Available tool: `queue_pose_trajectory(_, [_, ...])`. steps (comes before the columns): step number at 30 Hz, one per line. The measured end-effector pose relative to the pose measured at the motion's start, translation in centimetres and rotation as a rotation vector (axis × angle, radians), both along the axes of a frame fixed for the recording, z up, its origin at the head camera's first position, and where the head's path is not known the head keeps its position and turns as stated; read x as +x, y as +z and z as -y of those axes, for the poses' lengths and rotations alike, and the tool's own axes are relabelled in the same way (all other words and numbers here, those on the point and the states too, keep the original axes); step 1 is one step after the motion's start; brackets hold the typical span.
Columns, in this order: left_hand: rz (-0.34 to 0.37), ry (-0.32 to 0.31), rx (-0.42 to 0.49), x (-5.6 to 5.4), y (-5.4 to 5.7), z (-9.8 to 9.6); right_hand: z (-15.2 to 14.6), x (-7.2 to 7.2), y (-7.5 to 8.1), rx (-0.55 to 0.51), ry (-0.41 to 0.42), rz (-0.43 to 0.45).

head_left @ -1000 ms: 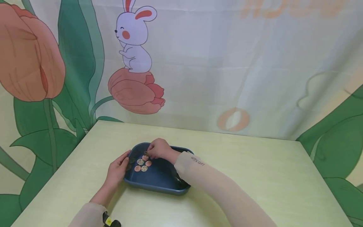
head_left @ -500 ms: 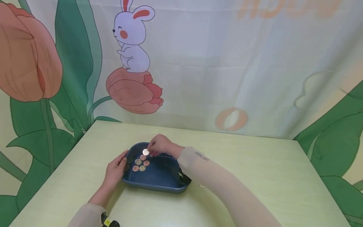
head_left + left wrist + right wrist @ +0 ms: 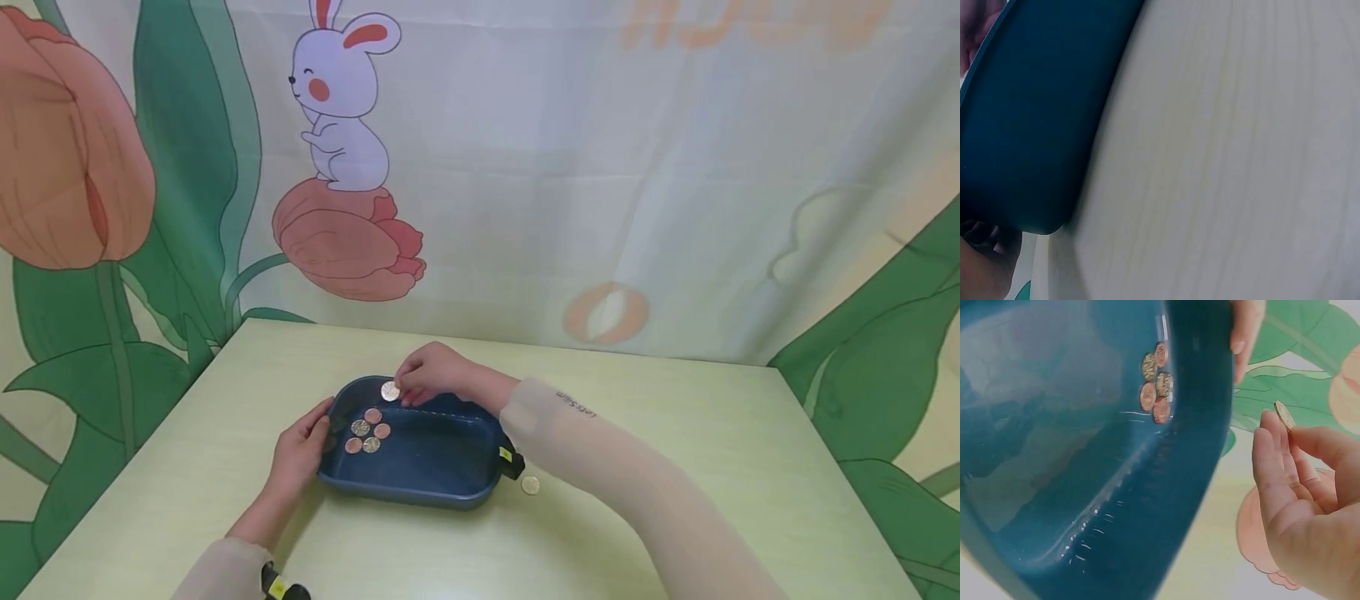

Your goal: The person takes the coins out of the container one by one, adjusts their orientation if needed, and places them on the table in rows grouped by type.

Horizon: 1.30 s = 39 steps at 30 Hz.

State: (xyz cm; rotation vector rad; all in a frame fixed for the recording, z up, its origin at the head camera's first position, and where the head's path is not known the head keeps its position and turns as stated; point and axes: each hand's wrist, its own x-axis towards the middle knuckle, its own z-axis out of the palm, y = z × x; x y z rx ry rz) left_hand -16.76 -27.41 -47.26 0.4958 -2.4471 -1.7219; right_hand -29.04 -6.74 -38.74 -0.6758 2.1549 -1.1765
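Note:
A dark blue tray with raised walls stands on the table, its left end held by my left hand, with the thumb at the rim. In the left wrist view, the fingers of that hand show under the tray's corner. Over the tray's back rim, my right hand pinches a shiny coin between thumb and finger. The right wrist view has this coin at the fingertips, standing on edge. Several copper and gold coins lie together on the tray floor, toward its left end.
One more coin lies on the pale table, right of the tray. A black strap with a yellow label is at my right wrist, by the tray's right end. Behind the table hangs a printed cloth.
My right hand has lifted a coin away from the group and moved up toward the back rim. The coin on the table has come into view from behind the sleeve. The left hand keeps its hold.

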Motion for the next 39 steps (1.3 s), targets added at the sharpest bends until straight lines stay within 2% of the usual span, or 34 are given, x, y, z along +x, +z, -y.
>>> queue_pose_trajectory(7, [0.018, -0.026, -0.085, 0.0, -0.5, 0.1, -2.7, 1.2, 1.0, -0.047, -0.052, 0.07])
queue_pose_trajectory(19, [0.016, -0.023, -0.085, 0.0, -0.3, 0.3, -8.9, 3.6, 1.7, -0.14, -0.096, 0.158])
queue_pose_trajectory(23, [0.018, -0.019, -0.076, 0.0, -0.4, 0.2, -11.0, 4.3, 1.3, -0.165, -0.121, 0.164])
queue_pose_trajectory(28, [0.008, -0.016, -0.073, -0.1, -0.3, 0.1, -13.5, 5.2, 0.6, -0.141, -0.152, 0.125])
queue_pose_trajectory(34, [-0.001, -0.014, -0.074, -0.1, -0.2, 0.0, -16.2, 6.3, -0.8, -0.16, -0.162, 0.104])
queue_pose_trajectory(39, [0.004, -0.009, -0.06, 0.0, -0.2, 0.1, -17.8, 7.5, -2.0, -0.177, -0.203, 0.101])
